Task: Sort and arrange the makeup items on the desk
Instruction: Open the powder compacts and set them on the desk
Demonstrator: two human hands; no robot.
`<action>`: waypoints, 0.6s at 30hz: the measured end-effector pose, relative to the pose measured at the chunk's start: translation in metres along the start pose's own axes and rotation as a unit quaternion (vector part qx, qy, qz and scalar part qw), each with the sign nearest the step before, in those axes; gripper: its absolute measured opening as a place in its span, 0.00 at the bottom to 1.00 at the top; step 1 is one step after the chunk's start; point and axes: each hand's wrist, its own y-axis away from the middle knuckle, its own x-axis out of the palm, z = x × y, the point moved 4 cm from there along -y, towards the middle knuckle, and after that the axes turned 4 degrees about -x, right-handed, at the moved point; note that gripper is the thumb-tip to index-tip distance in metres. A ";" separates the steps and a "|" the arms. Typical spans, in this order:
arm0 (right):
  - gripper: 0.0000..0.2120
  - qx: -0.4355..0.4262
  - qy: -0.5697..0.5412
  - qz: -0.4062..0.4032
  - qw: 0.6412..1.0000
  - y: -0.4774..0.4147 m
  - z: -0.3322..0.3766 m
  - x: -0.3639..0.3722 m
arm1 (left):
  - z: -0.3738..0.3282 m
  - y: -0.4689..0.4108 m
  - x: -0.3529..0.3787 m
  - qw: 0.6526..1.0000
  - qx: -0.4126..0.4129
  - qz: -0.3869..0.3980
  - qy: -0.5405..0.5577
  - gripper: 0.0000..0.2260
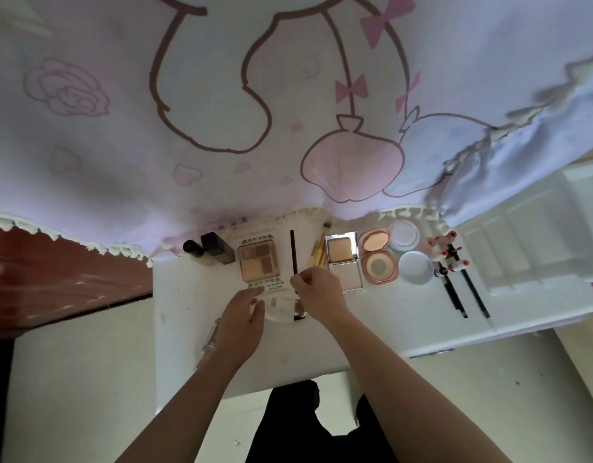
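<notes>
Our right hand (318,290) had its fingers curled in, thumb and forefinger pinching the near end of the skinny dark pencil (292,252), which lay straight toward 12 o'clock on the smooth white desk (188,295). Our left hand (241,317) was loose, fingers relaxed over a clear plastic pack (278,309). At 11 o'clock from the hands sat the rectangular eyeshadow palette (257,260) with matte brown pans. Toward 1 o'clock were pale-handled brushes (317,253), a shiny square compact (342,253) and a round pink compact (375,242).
</notes>
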 end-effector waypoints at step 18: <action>0.12 -0.033 -0.367 -0.095 0.925 0.082 -0.042 -0.135 | -0.147 0.014 0.042 0.993 0.118 0.005 0.005 0.09</action>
